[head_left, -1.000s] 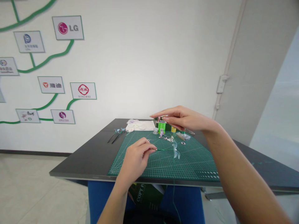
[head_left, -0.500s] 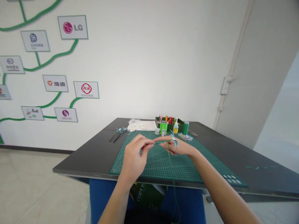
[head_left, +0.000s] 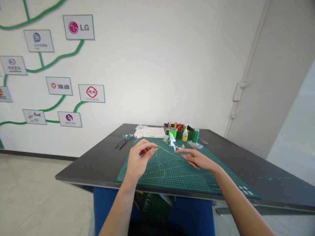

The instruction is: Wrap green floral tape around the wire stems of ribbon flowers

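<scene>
And here the pale blue flower [head_left: 172, 138] has its petals together, though green thread [head_left: 169, 151] trails, seemingly unfastened; two similar flowers [head_left: 127, 138] lie left. The left hand [head_left: 137, 159] pinches what looks like the thin stem, blossom just past the right hand [head_left: 198, 160], its index finger extended; whether that holds thread, nobody can tell.

A smooth, dark top with a faint sheen is shown by the bench [head_left: 98, 160], and a matt, plastic-looking cutting mat [head_left: 187, 177] is spread across it. A smooth, silky surface is suggested by the pale flower [head_left: 172, 142], though cloth cannot surely be told from film. Smooth plastic is seen in the far bottle [head_left: 185, 135]. The wall [head_left: 172, 65] is finished matt; the floor [head_left: 36, 193], at left, is tiled and slightly glossy.
</scene>
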A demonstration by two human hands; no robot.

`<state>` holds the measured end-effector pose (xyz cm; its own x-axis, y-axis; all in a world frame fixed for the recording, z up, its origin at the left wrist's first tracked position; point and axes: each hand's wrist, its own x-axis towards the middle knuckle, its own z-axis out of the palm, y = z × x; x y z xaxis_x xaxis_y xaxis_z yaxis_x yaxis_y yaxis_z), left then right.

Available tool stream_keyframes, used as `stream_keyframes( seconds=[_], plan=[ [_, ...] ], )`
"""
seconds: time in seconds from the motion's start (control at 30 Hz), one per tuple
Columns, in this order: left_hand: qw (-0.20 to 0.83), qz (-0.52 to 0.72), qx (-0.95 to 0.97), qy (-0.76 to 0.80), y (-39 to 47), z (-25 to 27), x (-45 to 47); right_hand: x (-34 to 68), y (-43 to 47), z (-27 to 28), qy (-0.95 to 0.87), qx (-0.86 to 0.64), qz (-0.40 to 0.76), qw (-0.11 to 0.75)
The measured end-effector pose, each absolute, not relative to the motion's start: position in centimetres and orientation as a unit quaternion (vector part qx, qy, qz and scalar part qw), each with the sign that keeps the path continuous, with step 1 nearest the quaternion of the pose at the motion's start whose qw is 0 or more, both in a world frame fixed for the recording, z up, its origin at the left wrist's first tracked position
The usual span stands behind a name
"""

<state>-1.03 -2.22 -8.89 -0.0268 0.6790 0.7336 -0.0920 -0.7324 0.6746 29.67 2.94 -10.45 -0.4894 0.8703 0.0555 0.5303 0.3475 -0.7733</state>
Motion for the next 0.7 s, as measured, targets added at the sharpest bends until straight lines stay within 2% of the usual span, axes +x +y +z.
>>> stream_keyframes(
  seconds=[0.13, 0.47, 0.6, 0.7],
  plan=[
    [0.362, 0.696, 0.586, 0.204, -1.5, -9.0, -1.1, 32.6, 4.8, -10.7, -0.749, -0.507, 0.338, 0.26],
    [0.386, 0.717, 0.542, 0.207, -0.1, -9.6, -1.2, 38.7, 8.3, -12.3, -0.591, -0.705, 0.258, 0.295],
    [0.389, 0.715, 0.538, 0.218, 0.1, -9.7, -1.3, 41.3, 8.1, -12.1, -0.52, -0.76, 0.174, 0.348],
    [0.383, 0.714, 0.538, 0.232, 0.1, -9.7, -1.5, 43.3, 6.6, -11.2, -0.503, -0.758, 0.058, 0.412]
  ],
)
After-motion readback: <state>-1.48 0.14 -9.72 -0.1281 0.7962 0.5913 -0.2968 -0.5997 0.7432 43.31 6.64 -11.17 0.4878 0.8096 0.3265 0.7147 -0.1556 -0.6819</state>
